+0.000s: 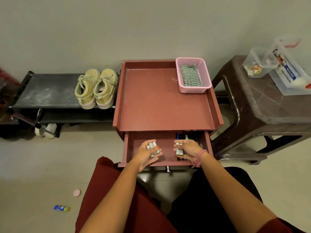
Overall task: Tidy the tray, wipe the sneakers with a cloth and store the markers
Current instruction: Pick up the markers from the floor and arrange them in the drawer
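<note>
Head view: over the open drawer (166, 145) at 6 o'clock of the red counter (161, 98), the left hand (148, 153) cups a cluster of small cylindrical batteries (152, 146), and the right hand (186, 149) grips two more. Best lowered close to the drawer floor and laid side by side, since smooth cylinders roll. Markers (185, 137) lie at the drawer's 1 o'clock corner. The striped cloth (191, 75) sits folded in a pink lattice basket (193, 88) at 1 o'clock; suede-like yellow sneakers (96, 88) stand at 9 o'clock on a dusty black rack (47, 91).
</note>
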The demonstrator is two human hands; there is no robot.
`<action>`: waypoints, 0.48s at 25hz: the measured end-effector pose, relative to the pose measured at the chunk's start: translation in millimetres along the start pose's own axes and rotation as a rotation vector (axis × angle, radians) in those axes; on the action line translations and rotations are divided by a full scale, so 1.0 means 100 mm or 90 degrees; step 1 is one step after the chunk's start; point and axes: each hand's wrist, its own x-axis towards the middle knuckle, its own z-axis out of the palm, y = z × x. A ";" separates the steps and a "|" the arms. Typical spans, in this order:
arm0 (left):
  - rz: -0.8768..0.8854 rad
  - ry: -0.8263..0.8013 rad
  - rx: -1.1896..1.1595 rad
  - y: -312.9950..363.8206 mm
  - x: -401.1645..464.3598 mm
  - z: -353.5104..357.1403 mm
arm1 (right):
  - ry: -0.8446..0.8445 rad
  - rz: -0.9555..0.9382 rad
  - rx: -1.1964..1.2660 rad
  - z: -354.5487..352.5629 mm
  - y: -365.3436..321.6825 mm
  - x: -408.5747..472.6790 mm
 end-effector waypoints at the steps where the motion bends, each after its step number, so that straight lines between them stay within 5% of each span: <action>1: -0.003 0.000 0.009 -0.01 0.08 0.00 | 0.014 -0.007 -0.019 -0.04 0.03 0.08; 12: -0.040 0.022 0.076 -0.13 0.80 0.02 | 0.095 -0.054 -0.394 -0.04 0.34 0.93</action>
